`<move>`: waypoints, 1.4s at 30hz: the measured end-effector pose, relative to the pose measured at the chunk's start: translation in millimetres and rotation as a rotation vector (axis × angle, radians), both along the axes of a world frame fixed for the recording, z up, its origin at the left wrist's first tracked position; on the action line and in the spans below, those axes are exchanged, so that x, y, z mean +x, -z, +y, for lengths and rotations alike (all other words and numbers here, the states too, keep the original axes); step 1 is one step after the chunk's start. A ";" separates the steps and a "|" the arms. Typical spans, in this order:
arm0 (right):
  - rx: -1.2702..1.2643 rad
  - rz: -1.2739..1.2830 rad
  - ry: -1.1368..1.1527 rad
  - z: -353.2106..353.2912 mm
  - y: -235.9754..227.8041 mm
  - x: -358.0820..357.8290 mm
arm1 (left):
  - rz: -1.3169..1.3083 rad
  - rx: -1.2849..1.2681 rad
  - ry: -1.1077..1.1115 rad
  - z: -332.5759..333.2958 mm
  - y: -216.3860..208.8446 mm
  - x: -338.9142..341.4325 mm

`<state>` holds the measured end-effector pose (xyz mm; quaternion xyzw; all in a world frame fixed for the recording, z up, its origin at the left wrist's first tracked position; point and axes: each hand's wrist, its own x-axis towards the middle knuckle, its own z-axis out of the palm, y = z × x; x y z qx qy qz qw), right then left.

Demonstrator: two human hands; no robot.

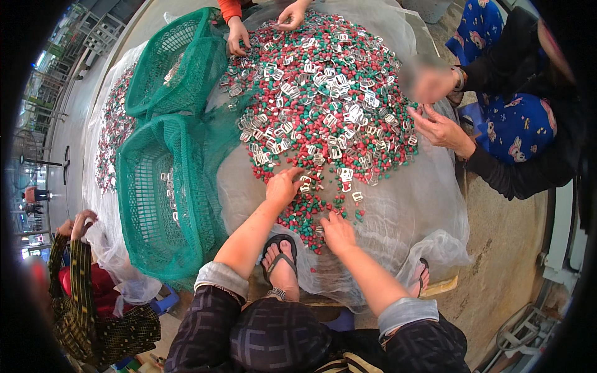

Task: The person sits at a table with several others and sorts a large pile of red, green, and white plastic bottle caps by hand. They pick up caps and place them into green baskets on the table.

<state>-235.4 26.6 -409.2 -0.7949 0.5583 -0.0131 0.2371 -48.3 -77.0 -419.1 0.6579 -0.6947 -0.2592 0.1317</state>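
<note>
A broad heap of small red and green cone-like pieces [297, 210] mixed with silvery flat metal buckles [354, 114] lies on a pale mesh sheet. At its near edge, my left hand [283, 188] reaches in with fingers stretched and a little apart, beside a few buckles. My right hand [339, 234] rests lower, its fingers spread at the side of a narrow tongue of pieces running toward me. Nothing shows held in either hand. A loose buckle [357, 196] lies above my right hand. The undersides of my fingers are hidden.
Left of the heap stand two green net-lined baskets, a near one [147, 205] and a far one [144, 74], with some buckles inside. Another person's hands [237, 38] work at the far edge; a co-worker's hand [445, 132] is at right. My sandalled foot [280, 264] is close by.
</note>
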 end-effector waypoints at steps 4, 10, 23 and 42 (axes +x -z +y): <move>-0.039 0.019 0.005 -0.3 9.2 -0.3 | -0.112 -0.036 0.139 1.5 -11.0 -3.3; 0.254 -0.402 0.339 -27.1 -2.5 -4.4 | 0.039 0.138 0.128 2.6 -13.0 8.6; 0.221 -0.359 0.814 -65.4 14.0 -70.7 | 0.717 0.196 -0.533 -34.9 -23.1 89.7; 0.317 -0.493 0.678 -62.2 12.1 -51.7 | 1.094 0.525 -0.322 -14.1 -45.8 47.2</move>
